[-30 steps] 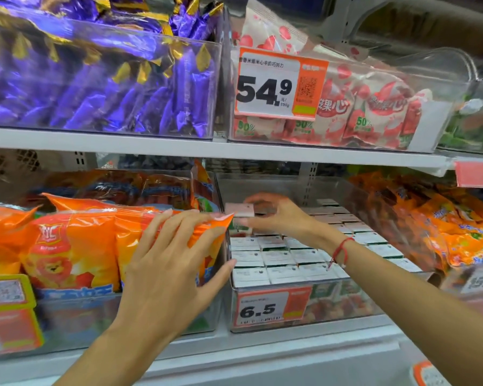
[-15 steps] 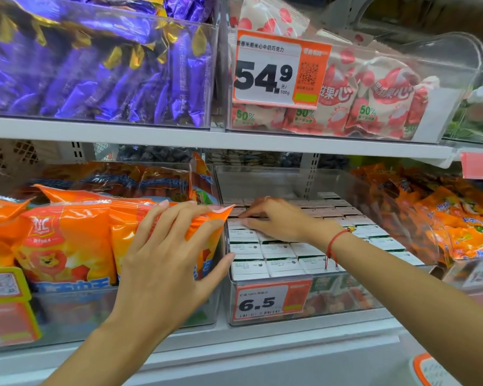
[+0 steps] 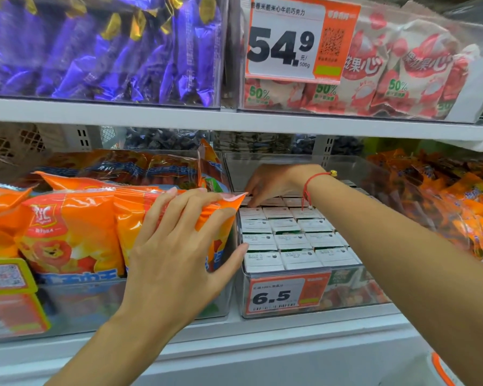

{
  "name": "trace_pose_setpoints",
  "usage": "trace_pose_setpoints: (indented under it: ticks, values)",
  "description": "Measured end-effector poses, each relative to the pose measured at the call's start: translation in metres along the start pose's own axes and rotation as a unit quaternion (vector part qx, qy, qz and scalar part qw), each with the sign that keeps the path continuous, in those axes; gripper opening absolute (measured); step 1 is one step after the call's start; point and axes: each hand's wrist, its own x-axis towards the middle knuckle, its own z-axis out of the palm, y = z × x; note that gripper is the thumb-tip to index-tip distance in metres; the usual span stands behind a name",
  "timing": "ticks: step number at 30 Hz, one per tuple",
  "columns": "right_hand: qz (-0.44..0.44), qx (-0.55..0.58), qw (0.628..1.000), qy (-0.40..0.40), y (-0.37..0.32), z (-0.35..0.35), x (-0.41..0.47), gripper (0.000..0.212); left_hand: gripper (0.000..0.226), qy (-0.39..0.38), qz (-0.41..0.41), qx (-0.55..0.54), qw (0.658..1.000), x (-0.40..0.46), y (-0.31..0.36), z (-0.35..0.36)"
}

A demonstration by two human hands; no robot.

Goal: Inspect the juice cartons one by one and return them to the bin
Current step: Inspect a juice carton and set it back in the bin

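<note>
Several white-topped juice cartons stand packed in rows inside a clear plastic bin on the lower shelf. My right hand, with a red cord on its wrist, reaches to the bin's back left corner. Its bent fingertips press down on the tops of the rear cartons, and no carton is lifted. My left hand lies spread and flat on an orange snack bag in the neighbouring bin. Its thumb touches the juice bin's left front corner.
A 6.5 price tag hangs on the juice bin's front. Orange packets fill the bin to the right. The shelf above sits low over the cartons, holding purple candies and red-and-white packs behind a 54.9 tag.
One second ago my right hand held a carton above the bin. It has since lowered the carton into the back left rows and stays pressed on top. The left hand has hardly moved.
</note>
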Motion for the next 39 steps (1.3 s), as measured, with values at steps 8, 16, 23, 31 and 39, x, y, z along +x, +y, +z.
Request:
trace_pose_setpoints:
  ticks: [8,16,23,31,39]
  values:
    - [-0.04,0.035,0.997,0.047,0.002,0.007,-0.001,0.043,0.042,0.008,0.004,-0.007,1.0,0.001,-0.002,0.001]
    - [-0.059,0.149,0.94,0.302,-0.001,0.018,-0.081,0.049,0.042,0.009,0.007,-0.015,1.0,0.002,-0.005,0.003]
    - [-0.023,0.383,0.829,0.407,-0.032,0.061,-0.197,0.016,0.032,-0.024,-0.008,-0.024,0.999,0.003,0.001,-0.008]
    - [0.081,0.584,0.752,0.294,-0.057,0.122,-0.296,0.035,0.019,-0.026,0.058,-0.166,0.984,-0.015,0.05,-0.033]
    - [0.138,0.643,0.714,0.24,-0.053,0.139,-0.305,0.036,0.037,-0.364,-0.167,-0.576,0.713,-0.043,0.12,-0.044]
